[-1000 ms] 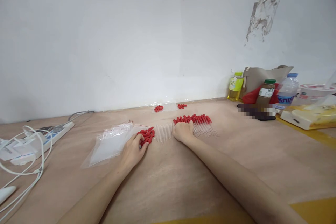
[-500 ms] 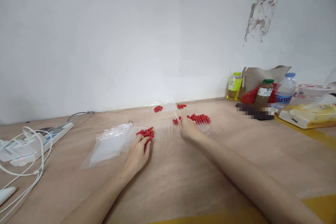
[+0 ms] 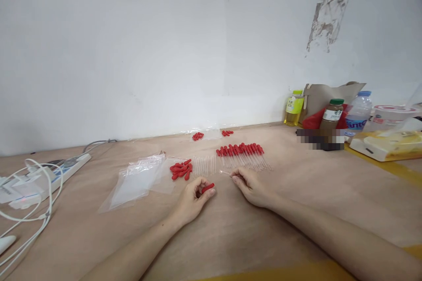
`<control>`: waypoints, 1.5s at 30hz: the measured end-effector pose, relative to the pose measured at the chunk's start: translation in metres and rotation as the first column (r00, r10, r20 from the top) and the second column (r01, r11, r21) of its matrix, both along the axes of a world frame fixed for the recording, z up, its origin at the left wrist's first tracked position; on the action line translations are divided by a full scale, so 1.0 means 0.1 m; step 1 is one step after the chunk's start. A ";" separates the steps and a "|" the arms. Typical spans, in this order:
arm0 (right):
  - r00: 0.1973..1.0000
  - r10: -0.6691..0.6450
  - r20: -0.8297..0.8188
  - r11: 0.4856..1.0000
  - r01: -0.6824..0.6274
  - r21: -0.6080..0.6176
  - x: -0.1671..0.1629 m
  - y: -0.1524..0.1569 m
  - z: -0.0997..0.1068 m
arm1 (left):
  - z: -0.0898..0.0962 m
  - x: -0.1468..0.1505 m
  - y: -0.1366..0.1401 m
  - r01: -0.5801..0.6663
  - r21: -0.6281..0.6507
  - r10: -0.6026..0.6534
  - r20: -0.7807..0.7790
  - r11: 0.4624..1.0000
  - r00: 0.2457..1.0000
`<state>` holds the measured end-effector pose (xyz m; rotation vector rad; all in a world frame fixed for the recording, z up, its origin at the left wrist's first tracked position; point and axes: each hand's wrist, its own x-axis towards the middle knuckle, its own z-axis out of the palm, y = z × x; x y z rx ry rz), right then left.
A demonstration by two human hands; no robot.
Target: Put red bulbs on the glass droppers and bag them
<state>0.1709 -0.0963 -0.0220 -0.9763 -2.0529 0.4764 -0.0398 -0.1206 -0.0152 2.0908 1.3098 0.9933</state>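
- the left hand (image 3: 193,200) pinches a red bulb (image 3: 207,188), one end left poking out, probably to face the other hand.
- the right hand (image 3: 252,185) is closed on a clear tube (image 3: 225,172) near one end, seemingly to keep the other free.
- bare tubes (image 3: 205,166) lie side by side near loose bulbs (image 3: 181,170), likely for easy picking.
- a blue-capped bottle (image 3: 360,112) reads "ant" in part; a green-capped bottle (image 3: 332,116) bears a round logo.
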 end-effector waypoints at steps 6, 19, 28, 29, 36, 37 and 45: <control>0.999 0.011 0.052 0.999 -0.013 0.038 -0.04 -0.01 0.00 | -0.03 0.01 0.02 0.015 -0.028 -0.014 0.037 0.999 0.999; 0.986 0.025 0.165 0.997 -0.037 0.071 -0.06 -0.05 -0.03 | -0.13 0.01 0.09 0.120 -0.107 -0.094 0.220 0.987 0.971; 0.977 0.066 0.202 0.994 -0.083 0.075 -0.04 0.04 -0.04 | -0.09 -0.02 0.07 0.096 -0.015 -0.095 0.054 0.995 0.994; 0.974 0.077 0.212 0.992 -0.095 0.079 -0.03 0.06 -0.03 | -0.07 -0.02 0.05 0.099 0.016 -0.099 0.013 0.995 0.995; 0.947 0.061 0.316 0.985 -0.108 0.133 -0.01 0.07 0.00 | 0.03 -0.01 -0.02 0.140 0.135 -0.114 -0.182 0.981 0.977; 0.946 0.041 0.323 0.985 -0.093 0.147 -0.02 0.05 0.00 | 0.03 -0.01 -0.02 0.135 0.141 -0.106 -0.193 0.981 0.975; 0.936 -0.004 0.351 0.982 -0.063 0.180 -0.09 -0.03 -0.03 | 0.00 -0.04 0.00 0.145 0.197 -0.086 -0.276 0.970 0.957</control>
